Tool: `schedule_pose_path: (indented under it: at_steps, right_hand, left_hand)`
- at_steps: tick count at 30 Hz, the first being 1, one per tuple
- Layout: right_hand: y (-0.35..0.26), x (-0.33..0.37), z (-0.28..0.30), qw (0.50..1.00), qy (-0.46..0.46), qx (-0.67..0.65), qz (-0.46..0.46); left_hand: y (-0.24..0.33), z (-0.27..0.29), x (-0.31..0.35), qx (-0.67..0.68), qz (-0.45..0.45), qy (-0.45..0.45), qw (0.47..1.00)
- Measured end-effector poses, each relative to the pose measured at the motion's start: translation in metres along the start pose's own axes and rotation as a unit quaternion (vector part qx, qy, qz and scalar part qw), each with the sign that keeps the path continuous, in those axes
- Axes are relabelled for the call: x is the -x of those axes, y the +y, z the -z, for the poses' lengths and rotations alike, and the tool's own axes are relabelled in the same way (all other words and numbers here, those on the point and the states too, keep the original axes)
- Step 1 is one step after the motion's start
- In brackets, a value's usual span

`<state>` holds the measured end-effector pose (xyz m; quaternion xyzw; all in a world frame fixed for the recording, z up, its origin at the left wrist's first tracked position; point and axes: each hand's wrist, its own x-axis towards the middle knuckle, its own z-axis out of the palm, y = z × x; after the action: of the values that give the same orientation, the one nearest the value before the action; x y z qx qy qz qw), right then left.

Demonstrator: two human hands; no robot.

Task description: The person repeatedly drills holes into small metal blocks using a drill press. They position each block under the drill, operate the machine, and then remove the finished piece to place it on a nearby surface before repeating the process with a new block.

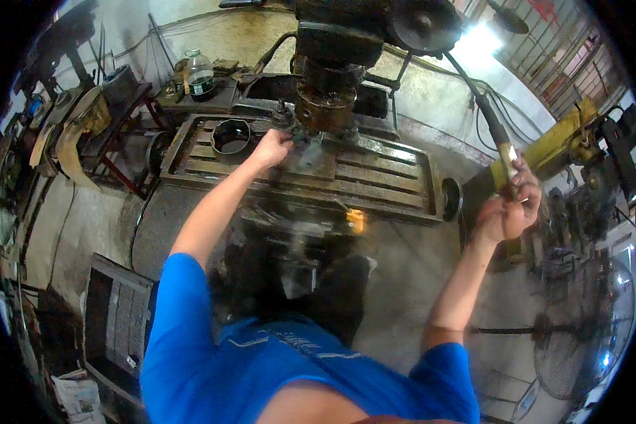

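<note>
A large, dark drilling or milling machine (343, 42) stands before me, its round spindle head (325, 107) above a slotted metal table (381, 173). My left hand (272, 148) is closed at the left of the spindle, beside a dark metal fitting (283, 116). What its fingers pinch is hidden. Off to the right, my right hand (512, 205) is raised and wrapped round the pale end of a long lever handle (500, 134) that slopes down from the machine head. A black bowl (231, 150) with dark contents sits on the table, left of my left hand.
A clear bottle (199, 74) stands on a bench behind the table. A yellow object (355, 220) hangs at the table's front edge. To the right are a yellow beam (544, 152) and a floor fan (579, 339); a dark crate (116, 318) lies low at left.
</note>
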<state>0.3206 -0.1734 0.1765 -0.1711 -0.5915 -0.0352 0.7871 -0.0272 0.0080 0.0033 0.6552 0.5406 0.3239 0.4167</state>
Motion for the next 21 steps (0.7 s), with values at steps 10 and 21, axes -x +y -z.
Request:
schedule_pose_path:
  at_steps: [10, 21]
  right_hand:
    - [0.001, 0.015, 0.004, 0.999, 0.008, -0.006, -0.031]
    - [0.01, 0.036, 0.01, 0.999, 0.002, -0.007, -0.032]
  left_hand:
    - [0.0, 0.022, 0.004, 0.027, 0.03, -0.069, 0.997]
    - [-0.012, 0.018, 0.051, -0.059, -0.084, -0.06, 0.993]
